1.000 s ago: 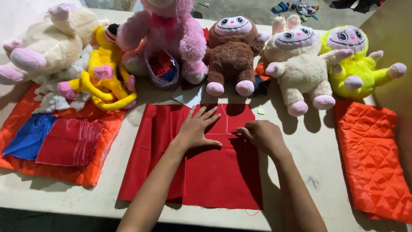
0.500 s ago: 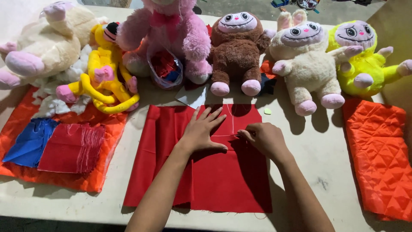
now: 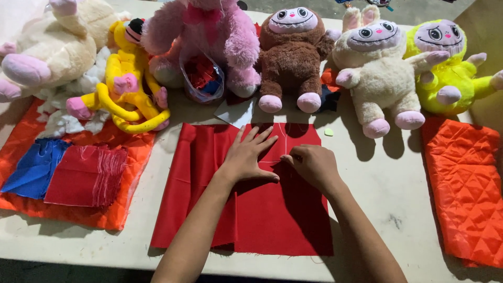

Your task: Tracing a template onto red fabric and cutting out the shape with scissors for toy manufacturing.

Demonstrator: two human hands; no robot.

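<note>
Pale table (image 3: 387, 183) w/ plush toys | L hand (image 3: 246, 157) open, flat on red cloth (image 3: 272, 220) | R hand (image 3: 312, 163) curled, fingertips pinched on cloth, held thing too small to tell

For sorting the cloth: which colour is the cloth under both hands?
Red; the cloth shows best in the head view.

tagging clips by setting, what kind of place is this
Likely a small soft-toy sewing workshop. A row of finished plush toys lines the worktable, loose white stuffing lies beside cut fabric pieces, and both hands press on a red cloth.
</note>
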